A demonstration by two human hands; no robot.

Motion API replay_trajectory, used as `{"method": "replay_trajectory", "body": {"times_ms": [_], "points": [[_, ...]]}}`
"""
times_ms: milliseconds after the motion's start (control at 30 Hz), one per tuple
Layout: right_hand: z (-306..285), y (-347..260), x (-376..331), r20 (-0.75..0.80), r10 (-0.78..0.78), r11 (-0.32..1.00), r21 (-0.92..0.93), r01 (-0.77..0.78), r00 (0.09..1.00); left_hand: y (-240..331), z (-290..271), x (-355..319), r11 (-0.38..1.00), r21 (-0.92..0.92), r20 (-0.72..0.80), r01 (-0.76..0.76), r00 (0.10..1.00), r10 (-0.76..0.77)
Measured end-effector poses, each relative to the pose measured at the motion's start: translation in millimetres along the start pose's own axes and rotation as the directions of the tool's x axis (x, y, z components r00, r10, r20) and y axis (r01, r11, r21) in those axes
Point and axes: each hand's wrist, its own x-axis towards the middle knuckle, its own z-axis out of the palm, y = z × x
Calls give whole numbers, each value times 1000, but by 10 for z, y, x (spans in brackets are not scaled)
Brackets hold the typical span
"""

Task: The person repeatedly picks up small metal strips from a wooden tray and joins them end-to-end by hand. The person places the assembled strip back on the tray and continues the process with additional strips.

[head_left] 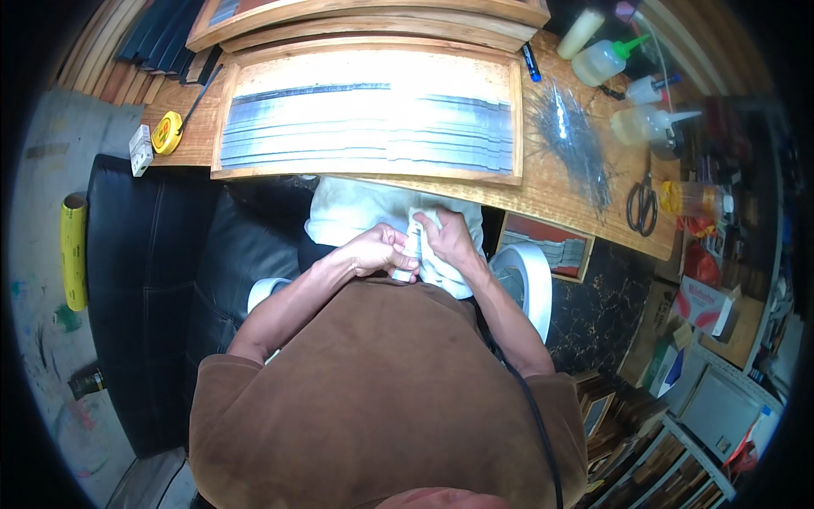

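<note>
In my lap, my left hand (pixel 379 252) is closed, its fingers pinching a small pale grey strip (pixel 415 241). Pressed close to it on the right is my right hand (pixel 451 241), closed on a white cloth (pixel 437 273) that hangs down from the fingers. The cloth lies against the strip, and part of the strip is hidden by the fingers. More white fabric (pixel 335 208) covers my lap. Just beyond the hands, a wooden-framed panel (pixel 519 119) with rows of layered grey-white strips rests at the table's near edge.
Across the wooden table (pixel 543 193) are a yellow tape measure (pixel 167 132), a blue marker (pixel 531 63), thin dark wires (pixel 570 140), black-handled scissors (pixel 642 209) and a green-capped squeeze bottle (pixel 600 63). Another framed panel (pixel 560 250) stands below the table. A black couch (pixel 140 280) is on the left.
</note>
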Motion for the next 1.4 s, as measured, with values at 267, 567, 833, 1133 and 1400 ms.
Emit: {"method": "replay_trajectory", "body": {"times_ms": [267, 567, 833, 1133, 1400], "points": [[-229, -66, 28, 199, 260, 872, 372, -318, 945, 173, -37, -133, 985, 119, -106, -126, 985, 139], [-79, -132, -58, 267, 144, 982, 80, -170, 953, 0, 77, 32, 986, 113, -77, -121, 988, 130], [-50, -189, 43, -78, 197, 896, 419, -147, 977, 95, 17, -127, 995, 75, -141, -71, 987, 81], [-33, -182, -36, 89, 83, 988, 123, -94, 992, 6, 116, 17, 993, 93, -101, -66, 992, 75], [-55, -64, 58, 85, 122, 943, 301, -142, 989, 50, -49, -77, 993, 81, -161, -80, 983, 92]]}}
